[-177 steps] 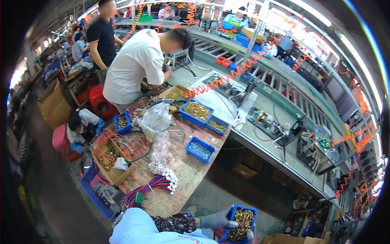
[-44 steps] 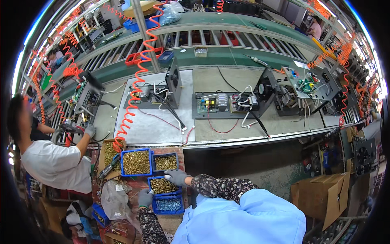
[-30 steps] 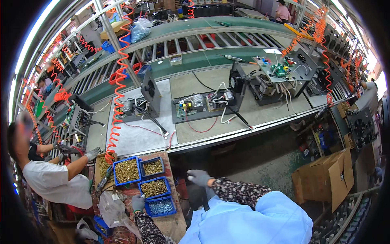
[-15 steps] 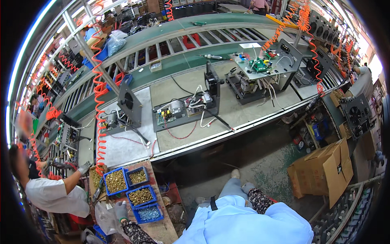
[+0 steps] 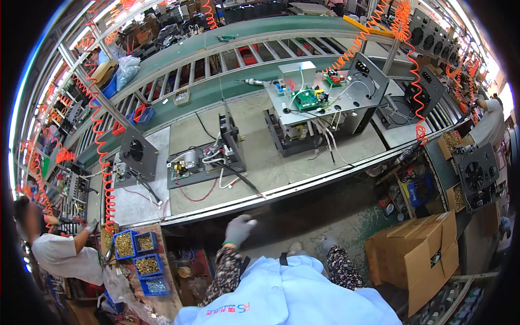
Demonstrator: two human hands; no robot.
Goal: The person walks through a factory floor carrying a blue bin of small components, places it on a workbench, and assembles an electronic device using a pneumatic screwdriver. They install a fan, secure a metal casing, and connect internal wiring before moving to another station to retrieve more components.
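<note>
Wearing a creased, pale short-sleeved shirt, a co-worker (image 5: 65, 254) at the far left stretches a forearm toward the bench. Nearby, a springy orange coiled hose (image 5: 97, 135) hangs in tight loops. Crumpled, see-through plastic sheeting (image 5: 116, 284) lies on a scuffed, flat wooden table (image 5: 174, 295). On this table sit four rectangular blue plastic bins: a large bin (image 5: 124, 258) and two smaller ones hold heaped, glinting brass-coloured pieces, while the front bin (image 5: 158, 294) holds bluish-silver metal bits. A square dark panel with a round fan (image 5: 138, 151) stands upright on the bench, whose top (image 5: 262, 168) is smooth and pale. Next along is an open chassis (image 5: 184, 168) with a flat base, a ribbed silvery block, loose cables and an upright fan plate.

In front of the bench's straight metal front rail (image 5: 216, 208), and nearest to it, is the left hand (image 5: 238, 232) in a grey fabric glove; blur leaves it unclear whether its fingers are apart or together. A bright, flat metal sheet carries a green circuit board (image 5: 306, 99). Lower down, the right hand (image 5: 328, 244), also grey-gloved below a dark floral sleeve (image 5: 344, 268), hangs beside the pale-blue cloth smock (image 5: 281, 298); I cannot tell how its fingers stand. Just to its right, apart from it, sits a creased brown cardboard carton (image 5: 411, 249) with bent flaps.
</note>
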